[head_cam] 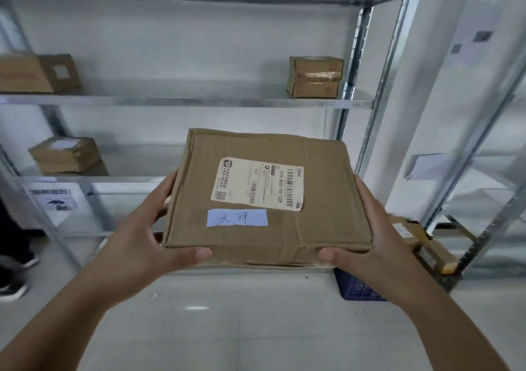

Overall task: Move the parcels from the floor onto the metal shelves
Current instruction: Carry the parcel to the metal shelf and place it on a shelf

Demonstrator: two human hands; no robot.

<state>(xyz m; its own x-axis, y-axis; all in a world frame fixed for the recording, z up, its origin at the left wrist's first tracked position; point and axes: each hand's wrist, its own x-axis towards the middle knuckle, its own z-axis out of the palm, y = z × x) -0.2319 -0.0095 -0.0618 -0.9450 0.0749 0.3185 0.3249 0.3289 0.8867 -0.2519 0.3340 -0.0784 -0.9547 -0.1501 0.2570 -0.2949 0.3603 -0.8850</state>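
— Parcel where?
— Centre of the frame, off the floor, before the shelves.
— Grip?
— Left hand and right hand clasp its sides, thumbs on the near edge.

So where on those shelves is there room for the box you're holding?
The middle shelf is bare between the brown boxes at its left end and the small taped box at its right. The shelf below looks free right of the small box, though the held box, gripped by left hand and right hand, hides part.
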